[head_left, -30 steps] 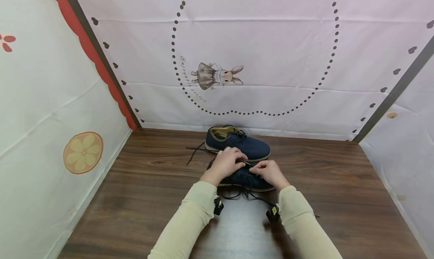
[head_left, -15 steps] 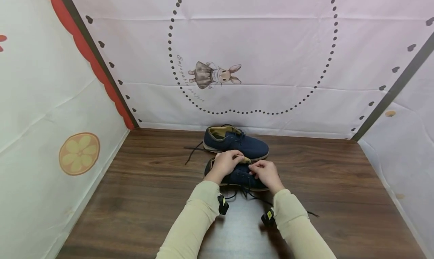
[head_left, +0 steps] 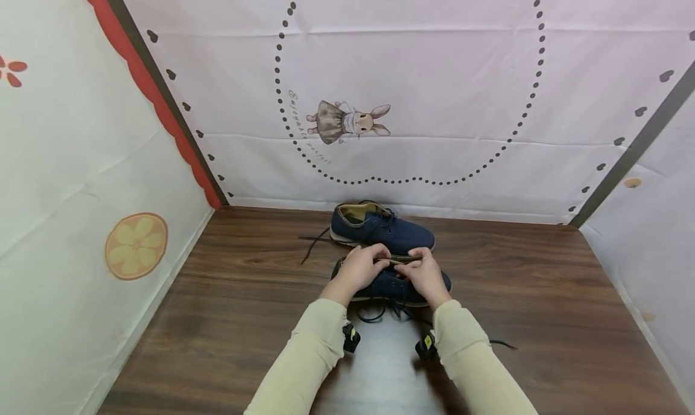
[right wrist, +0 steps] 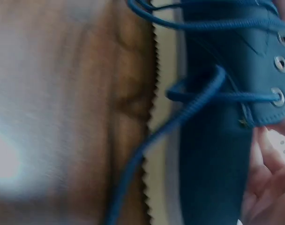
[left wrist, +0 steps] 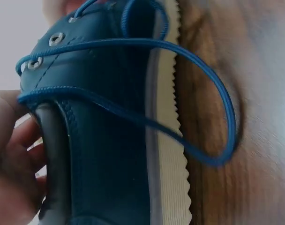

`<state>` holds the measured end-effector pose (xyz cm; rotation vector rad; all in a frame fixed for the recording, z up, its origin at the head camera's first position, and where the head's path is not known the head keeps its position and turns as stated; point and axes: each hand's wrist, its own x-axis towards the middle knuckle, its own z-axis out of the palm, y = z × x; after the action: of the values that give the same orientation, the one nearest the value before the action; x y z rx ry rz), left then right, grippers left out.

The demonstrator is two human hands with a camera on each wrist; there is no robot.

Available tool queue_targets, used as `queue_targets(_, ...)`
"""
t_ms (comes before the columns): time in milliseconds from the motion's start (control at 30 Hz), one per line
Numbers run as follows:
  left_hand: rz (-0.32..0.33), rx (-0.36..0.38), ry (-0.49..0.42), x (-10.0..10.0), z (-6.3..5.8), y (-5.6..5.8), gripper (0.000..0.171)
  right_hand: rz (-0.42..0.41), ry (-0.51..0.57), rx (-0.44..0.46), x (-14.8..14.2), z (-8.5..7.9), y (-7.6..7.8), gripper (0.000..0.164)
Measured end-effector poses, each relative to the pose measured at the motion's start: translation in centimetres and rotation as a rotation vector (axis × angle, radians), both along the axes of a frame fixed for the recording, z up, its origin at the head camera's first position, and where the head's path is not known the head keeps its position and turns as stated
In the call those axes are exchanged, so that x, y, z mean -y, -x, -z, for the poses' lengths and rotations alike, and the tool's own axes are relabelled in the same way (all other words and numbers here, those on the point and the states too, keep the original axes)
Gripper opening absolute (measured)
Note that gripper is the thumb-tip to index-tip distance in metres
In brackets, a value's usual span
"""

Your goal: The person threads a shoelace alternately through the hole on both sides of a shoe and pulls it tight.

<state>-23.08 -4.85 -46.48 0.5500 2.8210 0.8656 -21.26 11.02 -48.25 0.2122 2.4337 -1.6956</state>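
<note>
A navy lace-up shoe [head_left: 388, 288] lies on its sole in front of me, toe to the right. My left hand [head_left: 358, 270] grips it at the opening, thumb and fingers curled at the collar [left wrist: 56, 154]. My right hand [head_left: 426, 276] has its fingers curled at the upper edge near the eyelets [right wrist: 280, 64]. A tan-edged strip, apparently the tongue [head_left: 400, 259], spans between both hands' fingertips. The dark lace [left wrist: 213, 89] hangs loosely over the near side, passing through some eyelets. My fingers partly hide the shoe's opening.
A matching navy shoe [head_left: 404, 234] stands just behind, against the back wall cloth [head_left: 445, 149]. Its loose lace [head_left: 312, 246] trails left on the wooden surface [head_left: 255, 294]. The near shoe's lace end [head_left: 504, 344] emerges right of my right sleeve. Printed cloth encloses the back and sides.
My right hand has moved its fingers up to the tan-edged strip, which now stretches between both hands. My left hand stays at the shoe's opening. The far shoe stays in place.
</note>
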Motion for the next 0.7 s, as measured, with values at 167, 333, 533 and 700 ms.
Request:
queue_targets(167,0.025,-0.100,0.029,0.3,0.5,-0.9,0.012,-0.238,-0.030,0.037,-1.1,-0.5,0.7,0.027)
queue_targets(333,0.039,-0.102,-0.018,0.4,1.1,-0.5,0.012,-0.258,-0.002,0.015,-2.4,-1.2,0.8,0.023)
queue_targets(533,0.068,-0.095,-0.041,0.6,1.3,-0.3,0.014,-0.134,0.303,-0.191,-4.1,0.6,3.8,0.031)
queue_targets(700,0.073,-0.063,-0.052,0.9,1.2,-0.2,0.019,-0.165,0.522,-0.459,-5.0,-3.0,5.1,0.030)
